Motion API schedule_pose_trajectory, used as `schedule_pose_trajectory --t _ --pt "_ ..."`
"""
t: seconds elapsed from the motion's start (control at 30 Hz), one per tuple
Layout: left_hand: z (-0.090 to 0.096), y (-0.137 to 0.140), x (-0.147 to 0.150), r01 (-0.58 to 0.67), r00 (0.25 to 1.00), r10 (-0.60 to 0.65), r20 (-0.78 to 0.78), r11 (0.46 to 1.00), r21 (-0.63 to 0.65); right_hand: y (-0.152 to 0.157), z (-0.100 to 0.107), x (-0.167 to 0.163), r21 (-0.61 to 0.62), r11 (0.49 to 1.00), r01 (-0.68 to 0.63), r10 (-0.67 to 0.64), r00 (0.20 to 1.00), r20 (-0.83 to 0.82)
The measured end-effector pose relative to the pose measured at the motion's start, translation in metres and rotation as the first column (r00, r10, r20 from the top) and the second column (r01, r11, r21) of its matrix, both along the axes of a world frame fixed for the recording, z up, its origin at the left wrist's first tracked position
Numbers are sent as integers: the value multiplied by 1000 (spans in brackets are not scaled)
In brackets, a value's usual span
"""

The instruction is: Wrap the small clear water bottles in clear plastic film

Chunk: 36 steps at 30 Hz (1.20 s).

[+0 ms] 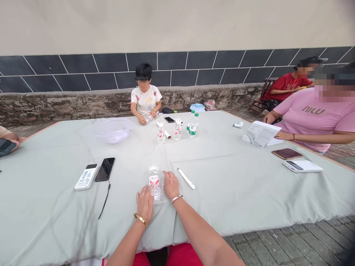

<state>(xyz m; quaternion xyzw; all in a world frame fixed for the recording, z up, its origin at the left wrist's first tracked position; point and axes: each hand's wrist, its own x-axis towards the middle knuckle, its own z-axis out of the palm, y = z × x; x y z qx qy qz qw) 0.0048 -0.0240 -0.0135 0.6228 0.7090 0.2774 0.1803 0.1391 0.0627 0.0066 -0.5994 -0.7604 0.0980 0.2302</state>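
A small clear plastic bottle with a red and white label [154, 180] lies on the cloth in front of me, its cap end pointing away. Clear plastic wrap [163, 197] is spread under and around it. My left hand [145, 203] rests at the bottle's left side, fingers stretched out, with a fingertip touching the label. On the other side, my right hand [171, 184] has its fingers bent down together on the wrap's right edge. Just right of that hand lies a white pen-shaped cutter [186, 178].
The cloth-covered table [235, 192] holds a phone [104, 169], a white power bank [86, 177], a clear basin [112, 130], small bottles [161, 133] and green-capped bottles [193, 126]. A person [145, 98] sits opposite, handling a bottle. Another person [316, 114] at right holds a printed sheet [261, 133].
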Motion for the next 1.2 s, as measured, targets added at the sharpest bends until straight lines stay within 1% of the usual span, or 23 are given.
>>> schedule_pose_trajectory --t 0.13,0.23,0.3,0.4,0.5,0.57,0.63,0.73,0.8,0.9,0.97,1.03,1.1,1.17,1.2 --pt "12 5 7 -29 999 28 -23 999 -31 4 7 -2 34 996 -88 88 996 8" --pt "21 11 13 -61 997 60 -48 998 -27 13 12 -4 -27 991 -131 131 991 1" --pt "26 16 17 -80 994 79 -69 997 -15 23 12 -5 -89 991 -101 101 995 2" --pt "36 25 21 -113 990 113 -89 994 7 35 7 -2 -165 986 19 -16 1000 17" --pt "43 35 22 -146 986 144 -83 989 -17 40 0 4 -214 968 129 -121 991 51" --pt "44 40 19 -184 982 181 -58 982 -50 40 -3 10 -225 962 154 -142 987 69" --pt "40 42 12 -247 969 247 5 967 -65 39 -3 15 -222 964 144 -130 989 77" --pt "32 41 -4 -326 940 331 88 943 -66 37 1 22 -207 977 57 -42 996 75" --pt "30 39 -14 -333 936 338 92 941 -65 36 5 28 -214 977 3 11 998 65" --pt "34 38 -19 -253 963 260 69 963 -90 34 14 38 -242 970 -3 17 998 54" --pt "39 38 -16 -192 981 195 5 969 -156 32 22 44 -251 968 8 8 998 62" --pt "45 39 -9 -166 985 151 -79 959 -231 28 35 45 -229 973 18 -6 999 50" --pt "49 40 0 -161 980 122 -157 950 -267 23 52 37 -142 990 17 -23 999 -41" --pt "52 41 9 -157 973 103 -209 952 -261 17 70 18 -29 999 -19 11 973 -232" --pt "53 41 13 -154 970 97 -224 955 -253 13 78 4 12 998 -56 57 937 -343"
